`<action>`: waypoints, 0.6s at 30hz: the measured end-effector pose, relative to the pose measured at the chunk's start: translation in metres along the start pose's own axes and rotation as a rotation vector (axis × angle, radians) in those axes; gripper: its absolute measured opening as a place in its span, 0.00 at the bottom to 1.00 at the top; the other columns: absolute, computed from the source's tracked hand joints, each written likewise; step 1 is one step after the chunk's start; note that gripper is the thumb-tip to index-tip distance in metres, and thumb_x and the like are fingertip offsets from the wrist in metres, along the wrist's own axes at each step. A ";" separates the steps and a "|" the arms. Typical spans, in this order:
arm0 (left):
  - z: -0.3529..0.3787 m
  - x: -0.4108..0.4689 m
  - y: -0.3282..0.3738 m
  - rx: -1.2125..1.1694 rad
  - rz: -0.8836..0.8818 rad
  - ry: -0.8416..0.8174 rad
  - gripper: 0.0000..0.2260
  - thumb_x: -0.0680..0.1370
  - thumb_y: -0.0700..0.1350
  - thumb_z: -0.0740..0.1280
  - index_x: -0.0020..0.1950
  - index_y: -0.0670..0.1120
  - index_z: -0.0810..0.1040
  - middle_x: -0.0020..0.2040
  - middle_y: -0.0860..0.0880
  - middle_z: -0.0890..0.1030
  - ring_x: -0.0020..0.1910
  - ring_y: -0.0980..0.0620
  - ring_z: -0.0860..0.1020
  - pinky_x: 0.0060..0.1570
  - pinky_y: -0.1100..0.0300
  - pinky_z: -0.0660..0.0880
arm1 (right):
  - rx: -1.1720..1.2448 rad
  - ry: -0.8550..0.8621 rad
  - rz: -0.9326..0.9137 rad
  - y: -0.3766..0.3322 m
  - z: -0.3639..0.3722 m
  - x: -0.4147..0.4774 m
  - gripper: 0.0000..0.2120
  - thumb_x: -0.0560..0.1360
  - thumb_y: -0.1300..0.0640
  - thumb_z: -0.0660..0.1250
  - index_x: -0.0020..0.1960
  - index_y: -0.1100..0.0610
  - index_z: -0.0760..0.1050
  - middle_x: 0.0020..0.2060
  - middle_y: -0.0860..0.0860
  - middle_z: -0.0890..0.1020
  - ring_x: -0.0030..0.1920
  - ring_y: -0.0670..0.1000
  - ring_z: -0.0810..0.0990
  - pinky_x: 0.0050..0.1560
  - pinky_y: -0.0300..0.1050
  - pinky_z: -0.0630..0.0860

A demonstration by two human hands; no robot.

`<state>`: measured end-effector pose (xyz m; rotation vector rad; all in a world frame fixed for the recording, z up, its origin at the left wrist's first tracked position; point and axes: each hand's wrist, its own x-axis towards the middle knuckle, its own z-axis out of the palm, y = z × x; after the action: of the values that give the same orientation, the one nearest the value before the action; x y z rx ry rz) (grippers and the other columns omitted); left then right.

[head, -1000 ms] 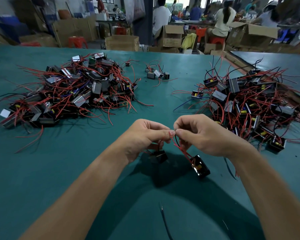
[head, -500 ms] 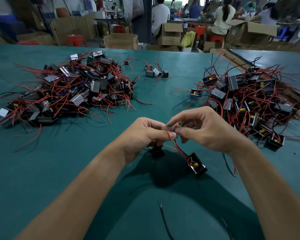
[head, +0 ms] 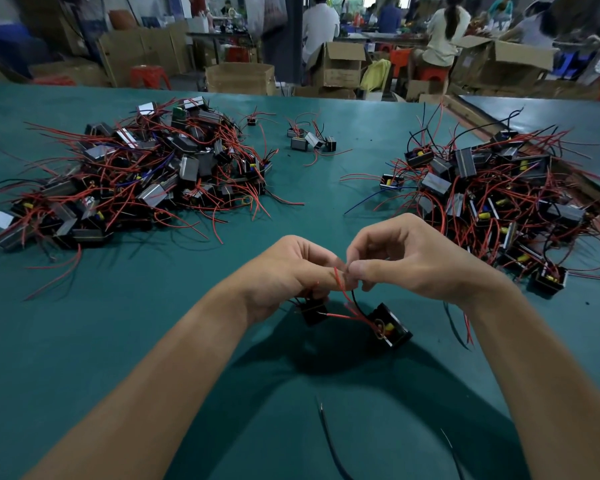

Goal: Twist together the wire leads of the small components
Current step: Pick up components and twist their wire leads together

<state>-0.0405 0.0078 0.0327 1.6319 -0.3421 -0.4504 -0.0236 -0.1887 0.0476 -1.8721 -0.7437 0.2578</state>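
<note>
Left grip [head: 291, 268] and right grip [head: 416, 258] meet fingertip to fingertip, both pinching the thin red wire leads [head: 340, 287]. Leads run down to a small black box component [head: 392, 327] just below the grips. A second black component [head: 310, 311] sits under the left grip. Teal surface [head: 136, 341] beneath.

Both hands [head: 354, 268] pinching red leads [head: 340, 285] above two black components [head: 390, 325]

Green table [head: 118, 341] w/ component piles [head: 146, 174]
</note>
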 end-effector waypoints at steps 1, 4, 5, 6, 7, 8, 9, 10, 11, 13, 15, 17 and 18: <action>0.000 0.000 0.000 0.023 0.013 0.007 0.03 0.66 0.40 0.72 0.32 0.46 0.83 0.31 0.47 0.77 0.31 0.54 0.68 0.33 0.64 0.65 | -0.002 0.007 0.005 0.000 0.001 0.001 0.04 0.72 0.60 0.70 0.39 0.58 0.80 0.33 0.56 0.83 0.34 0.53 0.79 0.40 0.48 0.78; -0.001 0.000 -0.001 0.045 0.045 0.015 0.04 0.68 0.39 0.74 0.33 0.46 0.84 0.33 0.42 0.77 0.29 0.54 0.71 0.33 0.64 0.68 | -0.003 0.034 0.022 0.000 0.001 0.001 0.05 0.73 0.61 0.70 0.39 0.59 0.79 0.31 0.53 0.81 0.33 0.52 0.79 0.39 0.47 0.77; -0.001 0.001 -0.002 0.033 0.056 0.016 0.06 0.70 0.37 0.74 0.34 0.45 0.84 0.32 0.43 0.78 0.29 0.54 0.72 0.33 0.65 0.70 | -0.009 0.047 0.020 0.000 0.000 0.001 0.05 0.74 0.63 0.70 0.39 0.60 0.79 0.31 0.53 0.80 0.33 0.52 0.79 0.39 0.47 0.77; 0.000 0.001 -0.003 0.021 0.064 0.021 0.07 0.71 0.35 0.73 0.35 0.45 0.84 0.31 0.45 0.79 0.29 0.53 0.73 0.34 0.65 0.71 | -0.011 0.067 0.020 0.001 -0.001 0.001 0.06 0.75 0.65 0.70 0.39 0.61 0.79 0.31 0.54 0.80 0.33 0.52 0.79 0.39 0.48 0.77; 0.000 0.001 -0.003 0.012 0.068 0.033 0.08 0.72 0.35 0.73 0.36 0.45 0.84 0.31 0.47 0.80 0.29 0.53 0.74 0.35 0.64 0.72 | -0.003 0.092 0.025 0.001 -0.002 0.001 0.06 0.75 0.66 0.70 0.39 0.62 0.80 0.31 0.55 0.80 0.33 0.53 0.78 0.39 0.48 0.77; 0.000 0.002 -0.003 0.004 0.073 0.044 0.07 0.72 0.35 0.72 0.37 0.44 0.84 0.32 0.48 0.81 0.30 0.52 0.74 0.35 0.64 0.73 | 0.011 0.116 0.033 0.001 -0.003 0.001 0.06 0.75 0.67 0.69 0.40 0.63 0.80 0.31 0.55 0.80 0.33 0.54 0.78 0.38 0.47 0.77; 0.000 0.002 -0.002 -0.002 0.079 0.050 0.06 0.72 0.36 0.72 0.38 0.44 0.84 0.32 0.48 0.81 0.31 0.52 0.74 0.36 0.64 0.73 | 0.025 0.135 0.044 0.001 -0.003 0.001 0.06 0.75 0.67 0.69 0.40 0.64 0.80 0.31 0.55 0.80 0.33 0.54 0.78 0.38 0.46 0.77; 0.000 0.002 -0.002 -0.004 0.085 0.053 0.04 0.72 0.36 0.73 0.39 0.44 0.84 0.32 0.48 0.81 0.31 0.52 0.74 0.36 0.64 0.73 | 0.038 0.145 0.057 0.001 -0.002 0.002 0.06 0.75 0.67 0.69 0.39 0.64 0.80 0.31 0.55 0.80 0.33 0.55 0.78 0.37 0.45 0.77; 0.000 0.001 -0.002 0.000 0.088 0.055 0.03 0.72 0.36 0.73 0.39 0.43 0.84 0.32 0.48 0.81 0.31 0.52 0.74 0.35 0.64 0.73 | 0.049 0.147 0.072 0.000 -0.002 0.002 0.07 0.75 0.67 0.69 0.39 0.63 0.80 0.31 0.55 0.80 0.33 0.56 0.78 0.37 0.45 0.77; -0.001 0.000 -0.002 0.011 0.088 0.059 0.02 0.71 0.37 0.74 0.40 0.42 0.84 0.33 0.48 0.81 0.30 0.53 0.74 0.35 0.65 0.73 | 0.087 0.137 0.107 -0.001 -0.002 0.001 0.08 0.75 0.68 0.68 0.38 0.62 0.80 0.31 0.55 0.80 0.33 0.56 0.78 0.36 0.44 0.78; -0.001 -0.001 -0.001 0.018 0.094 0.063 0.02 0.70 0.36 0.74 0.39 0.43 0.84 0.32 0.48 0.81 0.30 0.53 0.74 0.35 0.65 0.74 | 0.129 0.127 0.154 -0.002 -0.003 0.002 0.09 0.75 0.68 0.68 0.37 0.61 0.80 0.31 0.55 0.79 0.32 0.54 0.77 0.35 0.42 0.79; -0.001 -0.001 -0.001 0.027 0.097 0.064 0.03 0.69 0.37 0.75 0.38 0.44 0.85 0.32 0.48 0.81 0.30 0.54 0.74 0.35 0.66 0.74 | 0.164 0.117 0.209 -0.003 -0.004 0.002 0.10 0.75 0.68 0.67 0.36 0.61 0.79 0.31 0.55 0.78 0.30 0.51 0.76 0.35 0.42 0.78; -0.002 0.000 -0.001 0.027 0.097 0.063 0.03 0.69 0.37 0.75 0.37 0.44 0.85 0.32 0.48 0.81 0.30 0.54 0.74 0.35 0.66 0.74 | 0.174 0.111 0.230 -0.003 -0.004 0.002 0.10 0.75 0.68 0.66 0.36 0.61 0.79 0.30 0.55 0.78 0.30 0.51 0.76 0.35 0.41 0.78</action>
<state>-0.0402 0.0096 0.0320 1.6439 -0.3799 -0.3221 -0.0215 -0.1895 0.0524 -1.7894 -0.4164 0.3505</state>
